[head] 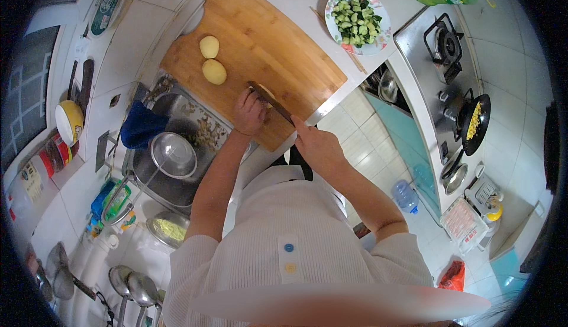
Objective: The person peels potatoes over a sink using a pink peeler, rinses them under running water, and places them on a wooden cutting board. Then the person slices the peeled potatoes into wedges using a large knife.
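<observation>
My right hand [317, 145] is closed around the handle of a kitchen knife [276, 104], whose blade reaches up and left over a wooden cutting board [270, 30]. A pale yellow piece of peeled potato [265, 92] shows beside the blade, mostly hidden by knife and fingers. My left hand [250, 112] rests at the board's near part with its fingers bent against that piece and the blade; its exact hold is hidden. Two peeled potato pieces [209, 46] [214, 71] lie farther up on the board's left side.
A floral plate [385, 14] of chopped cucumber stands right of the board, over chopsticks [356, 62]. Left is a sink [146, 180] with a strainer [174, 155] and blue cloth [144, 125]. Right, a gas stove [421, 34] bears a wok [484, 125] holding yellow food.
</observation>
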Available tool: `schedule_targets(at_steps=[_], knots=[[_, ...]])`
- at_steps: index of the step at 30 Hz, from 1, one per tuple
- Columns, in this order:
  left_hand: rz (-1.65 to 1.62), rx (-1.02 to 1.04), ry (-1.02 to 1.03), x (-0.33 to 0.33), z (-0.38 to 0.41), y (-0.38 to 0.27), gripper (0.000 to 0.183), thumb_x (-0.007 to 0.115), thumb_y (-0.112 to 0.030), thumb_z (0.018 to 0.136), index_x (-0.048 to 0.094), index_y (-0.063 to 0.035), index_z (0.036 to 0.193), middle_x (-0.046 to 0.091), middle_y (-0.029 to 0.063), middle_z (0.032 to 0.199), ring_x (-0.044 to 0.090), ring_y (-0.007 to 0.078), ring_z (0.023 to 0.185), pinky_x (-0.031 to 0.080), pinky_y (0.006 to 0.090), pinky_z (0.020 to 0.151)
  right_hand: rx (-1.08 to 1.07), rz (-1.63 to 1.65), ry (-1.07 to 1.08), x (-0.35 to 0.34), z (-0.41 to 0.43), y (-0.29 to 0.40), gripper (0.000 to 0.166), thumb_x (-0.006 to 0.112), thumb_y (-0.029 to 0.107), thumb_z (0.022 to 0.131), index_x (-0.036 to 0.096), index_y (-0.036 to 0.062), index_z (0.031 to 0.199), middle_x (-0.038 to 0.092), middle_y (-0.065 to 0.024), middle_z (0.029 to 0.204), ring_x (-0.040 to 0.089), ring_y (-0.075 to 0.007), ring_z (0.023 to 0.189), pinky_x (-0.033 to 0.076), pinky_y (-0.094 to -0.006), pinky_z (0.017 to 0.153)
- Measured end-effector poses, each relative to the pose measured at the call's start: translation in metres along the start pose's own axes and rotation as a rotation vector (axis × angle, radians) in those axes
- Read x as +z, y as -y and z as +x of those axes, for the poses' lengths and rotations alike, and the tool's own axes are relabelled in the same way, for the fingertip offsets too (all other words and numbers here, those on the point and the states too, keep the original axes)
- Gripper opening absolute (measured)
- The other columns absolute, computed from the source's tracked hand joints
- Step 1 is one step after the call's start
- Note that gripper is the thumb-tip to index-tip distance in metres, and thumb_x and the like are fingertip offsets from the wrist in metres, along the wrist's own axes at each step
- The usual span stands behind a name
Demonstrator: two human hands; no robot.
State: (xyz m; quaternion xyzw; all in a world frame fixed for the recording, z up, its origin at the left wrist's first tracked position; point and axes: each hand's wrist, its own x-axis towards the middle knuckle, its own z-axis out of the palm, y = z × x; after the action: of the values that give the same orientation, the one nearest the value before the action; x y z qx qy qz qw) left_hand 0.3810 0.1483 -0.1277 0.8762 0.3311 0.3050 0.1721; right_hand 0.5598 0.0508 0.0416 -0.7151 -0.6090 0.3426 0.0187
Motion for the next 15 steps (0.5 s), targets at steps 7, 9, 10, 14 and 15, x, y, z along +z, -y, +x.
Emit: schedule_targets(at_steps=[7,9,10,14,15], knots=[[-0.025,-0.007,-0.027,0.002,-0.001,0.001,0.019,0.069,-0.007,0.073,0.063,-0.0037,0.090,0.059,0.0133,0.104,0.053,0.0363,0.105,0.046,0.0438,0.091,-0.022,0.065,0.015,0.005,0.011,-0.006,0.038,0.053,0.013,0.086,0.048,0.0032,0.123,0.062,-0.0160,0.067,0.063,-0.0325,0.060,0.052,-0.0430,0.053],[-0.032,-0.005,-0.020,0.001,0.001,0.001,0.018,0.069,-0.007,0.073,0.063,-0.0045,0.090,0.059,0.0126,0.104,0.053,0.0354,0.106,0.045,0.0433,0.092,-0.025,0.083,0.020,0.013,0.019,-0.011,0.038,0.052,0.013,0.086,0.048,0.0031,0.122,0.062,-0.0179,0.069,0.063,-0.0349,0.061,0.052,-0.0448,0.054],[-0.029,-0.006,-0.012,0.000,0.002,0.000,0.018,0.069,-0.007,0.073,0.063,-0.0049,0.091,0.059,0.0122,0.105,0.053,0.0348,0.106,0.045,0.0430,0.092,-0.027,0.092,0.022,0.016,0.024,-0.014,0.038,0.052,0.014,0.086,0.048,0.0031,0.122,0.062,-0.0189,0.069,0.062,-0.0362,0.062,0.051,-0.0458,0.054],[-0.035,-0.018,-0.007,-0.004,0.007,-0.002,0.017,0.068,-0.008,0.074,0.063,-0.0062,0.091,0.060,0.0105,0.104,0.053,0.0330,0.106,0.045,0.0422,0.092,0.003,0.139,0.006,0.024,0.036,-0.021,0.039,0.052,0.015,0.086,0.047,0.0042,0.123,0.062,-0.0212,0.072,0.063,-0.0375,0.066,0.051,-0.0465,0.057],[-0.029,-0.015,-0.007,-0.005,0.009,-0.003,0.017,0.068,-0.009,0.074,0.063,-0.0063,0.090,0.060,0.0103,0.103,0.053,0.0327,0.105,0.045,0.0419,0.092,-0.012,0.153,-0.014,0.025,0.035,-0.023,0.039,0.052,0.016,0.086,0.047,0.0047,0.123,0.062,-0.0213,0.072,0.063,-0.0373,0.066,0.052,-0.0462,0.057]])
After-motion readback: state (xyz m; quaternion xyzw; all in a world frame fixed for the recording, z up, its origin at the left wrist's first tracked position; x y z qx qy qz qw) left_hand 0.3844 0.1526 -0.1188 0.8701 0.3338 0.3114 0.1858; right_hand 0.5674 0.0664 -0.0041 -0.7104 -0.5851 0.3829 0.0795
